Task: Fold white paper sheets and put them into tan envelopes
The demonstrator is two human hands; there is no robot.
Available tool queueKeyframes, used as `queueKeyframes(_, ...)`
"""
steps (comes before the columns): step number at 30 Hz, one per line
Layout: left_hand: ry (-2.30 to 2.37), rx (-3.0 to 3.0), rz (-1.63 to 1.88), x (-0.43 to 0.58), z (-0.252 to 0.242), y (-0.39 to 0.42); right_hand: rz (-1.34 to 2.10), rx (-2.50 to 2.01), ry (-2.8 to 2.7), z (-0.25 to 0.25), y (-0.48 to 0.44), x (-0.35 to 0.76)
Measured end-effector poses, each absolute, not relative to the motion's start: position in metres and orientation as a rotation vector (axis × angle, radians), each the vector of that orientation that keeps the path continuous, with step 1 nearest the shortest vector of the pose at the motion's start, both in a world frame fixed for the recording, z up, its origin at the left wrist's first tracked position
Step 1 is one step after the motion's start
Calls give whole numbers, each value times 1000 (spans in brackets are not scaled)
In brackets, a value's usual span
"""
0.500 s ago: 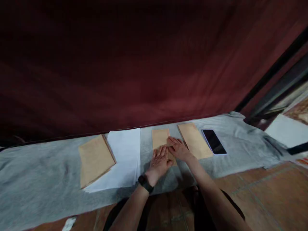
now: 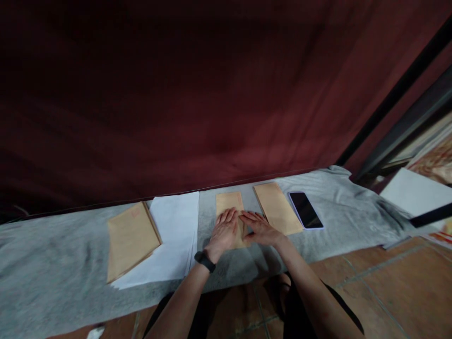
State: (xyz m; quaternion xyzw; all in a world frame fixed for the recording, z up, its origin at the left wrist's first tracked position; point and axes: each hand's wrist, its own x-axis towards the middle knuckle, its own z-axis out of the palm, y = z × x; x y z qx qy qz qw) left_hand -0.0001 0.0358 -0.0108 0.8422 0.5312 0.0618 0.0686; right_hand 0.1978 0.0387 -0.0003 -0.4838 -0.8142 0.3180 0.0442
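Observation:
A brown envelope (image 2: pixel 229 202) lies on the grey cloth (image 2: pixel 52 263) straight in front of me. My left hand (image 2: pixel 223 232), with a black band on the wrist, lies flat on the envelope's left half, fingers stretched out. My right hand (image 2: pixel 259 228) lies flat on its right lower part, fingers extended to the left. Both palms press down and neither hand grips anything. Most of the envelope's lower half is hidden under my hands.
A second brown envelope (image 2: pixel 277 207) lies just right of my hands, with a black phone (image 2: pixel 305 210) beside it. To the left are white sheets (image 2: pixel 173 235) and a stack of brown envelopes (image 2: pixel 130 238). A dark red curtain (image 2: pixel 212 94) hangs behind. Tiled floor (image 2: pixel 406 292) is below.
My left hand has slid up the envelope, farther from me. My right hand has drawn slightly back toward me. The view has shifted a little to the right.

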Motion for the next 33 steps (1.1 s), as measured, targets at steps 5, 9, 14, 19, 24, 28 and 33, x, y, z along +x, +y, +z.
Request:
queueKeyframes(5, 1554, 2601, 158, 9, -18, 63, 981, -1462, -2474, 2, 41, 199)
queueKeyframes(9, 1584, 2540, 97, 20, -21, 91, 1031, -1457, -2478, -1, 43, 202)
queueKeyframes(14, 1686, 2470, 81, 35, -19, 112, 1066, -1432, -2481, -5, 43, 205)
queueKeyframes(19, 1743, 2456, 87, 40, -17, 111, 1036, -1388, -2466, -10, 46, 208)
queueKeyframes(24, 1734, 2508, 129, 32, -24, 88, 957, -1207, -2371, -17, 50, 211)
queueKeyframes(28, 1803, 2503, 178, 28, -30, 67, 992, -1095, -2249, -18, 51, 213)
queueKeyframes(33, 1785, 2492, 248, 25, -36, 42, 1021, -1195, -2179, -10, 49, 217)
